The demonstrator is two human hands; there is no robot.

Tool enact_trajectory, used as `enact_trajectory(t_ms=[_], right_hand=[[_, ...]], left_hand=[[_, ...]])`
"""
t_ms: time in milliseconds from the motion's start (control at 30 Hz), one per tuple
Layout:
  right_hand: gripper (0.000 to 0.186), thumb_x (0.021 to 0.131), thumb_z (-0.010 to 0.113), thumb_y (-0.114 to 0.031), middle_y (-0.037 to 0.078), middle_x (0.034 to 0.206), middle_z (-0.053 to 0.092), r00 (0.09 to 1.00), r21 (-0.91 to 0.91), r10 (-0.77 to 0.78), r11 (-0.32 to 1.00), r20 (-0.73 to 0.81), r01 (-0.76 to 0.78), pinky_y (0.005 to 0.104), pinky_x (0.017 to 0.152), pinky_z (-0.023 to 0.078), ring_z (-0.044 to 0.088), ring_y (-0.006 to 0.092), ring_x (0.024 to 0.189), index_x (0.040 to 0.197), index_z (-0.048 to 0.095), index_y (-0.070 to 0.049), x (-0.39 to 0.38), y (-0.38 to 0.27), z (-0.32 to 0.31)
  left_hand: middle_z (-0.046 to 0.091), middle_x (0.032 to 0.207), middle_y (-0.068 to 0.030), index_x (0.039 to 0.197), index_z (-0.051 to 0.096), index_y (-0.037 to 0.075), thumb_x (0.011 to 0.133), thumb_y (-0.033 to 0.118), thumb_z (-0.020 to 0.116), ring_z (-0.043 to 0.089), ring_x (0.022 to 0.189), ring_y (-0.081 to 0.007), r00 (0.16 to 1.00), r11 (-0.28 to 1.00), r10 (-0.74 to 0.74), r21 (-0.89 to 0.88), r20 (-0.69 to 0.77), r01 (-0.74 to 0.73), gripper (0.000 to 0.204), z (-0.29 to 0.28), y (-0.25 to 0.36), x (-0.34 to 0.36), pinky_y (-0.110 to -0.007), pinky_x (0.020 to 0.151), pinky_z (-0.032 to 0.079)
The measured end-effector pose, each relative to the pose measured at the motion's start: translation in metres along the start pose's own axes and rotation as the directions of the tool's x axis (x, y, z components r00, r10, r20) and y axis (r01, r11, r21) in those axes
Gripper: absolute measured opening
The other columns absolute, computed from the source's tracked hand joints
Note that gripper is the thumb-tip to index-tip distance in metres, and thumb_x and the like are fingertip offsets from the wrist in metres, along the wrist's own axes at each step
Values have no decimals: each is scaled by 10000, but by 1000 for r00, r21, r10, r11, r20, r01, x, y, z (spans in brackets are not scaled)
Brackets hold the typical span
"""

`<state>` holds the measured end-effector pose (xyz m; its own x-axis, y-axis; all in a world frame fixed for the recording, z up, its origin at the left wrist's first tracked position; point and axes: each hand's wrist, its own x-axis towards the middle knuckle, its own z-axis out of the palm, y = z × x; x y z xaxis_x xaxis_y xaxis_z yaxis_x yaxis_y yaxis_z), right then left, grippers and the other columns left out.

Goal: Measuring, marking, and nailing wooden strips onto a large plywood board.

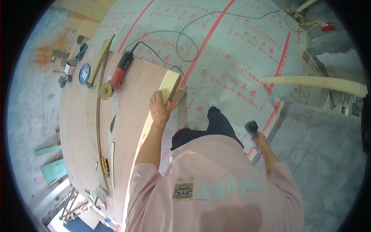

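Left hand (160,110) on board (170,82) — at tabletop's (140,91) edge

A building interior under renovation doubles as a makeshift woodworking shop, where printed protective sheeting (216,42) covers much of the floor beside a stretch of bare grey concrete (309,150). A broad wooden desk (79,127) carries a red-and-black angle grinder (119,73) fitted with a round disc (105,91), along with a toothed blade (112,124), yellow-handled pliers (103,164) and long, thin wood strips (113,166). Pale timber (169,82) lies at the desk's edge, a dark cable (197,50) loops across the sheeting, and green board offcuts (53,171) lie on the dusty ground at left, all marking a working building site.
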<state>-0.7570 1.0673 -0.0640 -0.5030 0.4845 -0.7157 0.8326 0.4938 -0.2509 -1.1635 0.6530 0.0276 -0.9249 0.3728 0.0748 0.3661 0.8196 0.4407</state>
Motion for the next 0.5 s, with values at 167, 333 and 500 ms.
enact_trajectory(t_ms=[167, 333, 500], right_hand=[[484, 815, 766, -181, 211, 1135, 733, 975, -68, -214, 974, 53, 217, 472, 925, 543, 696, 400, 1093, 1273, 642, -83, 81, -43, -78], [470, 803, 775, -173, 212, 1041, 746, 992, 35, -67, 997, 107, 64, 460, 891, 557, 727, 376, 995, 1247, 654, -78, 113, -106, -130], [462, 793, 766, -180, 210, 1026, 748, 979, 21, -190, 982, 73, 189, 441, 880, 558, 730, 367, 990, 1228, 673, -54, 137, -93, -127]], left_hand=[[544, 1333, -241, 1322, 483, 11, 798, 121, 724, 534, 1213, -448, 997, 996, -74, 55, 34, 72, 588, -2, 10, -5, -535, 1030, 441], [535, 1371, -228, 1349, 494, 35, 807, 174, 745, 534, 1239, -419, 997, 980, -7, 199, -75, 22, 613, -3, 41, 20, -532, 1036, 437], [593, 1221, -152, 1341, 566, 172, 839, 245, 755, 585, 1092, -345, 996, 978, 68, 193, 60, -78, 542, 8, 73, 88, -478, 887, 469]])
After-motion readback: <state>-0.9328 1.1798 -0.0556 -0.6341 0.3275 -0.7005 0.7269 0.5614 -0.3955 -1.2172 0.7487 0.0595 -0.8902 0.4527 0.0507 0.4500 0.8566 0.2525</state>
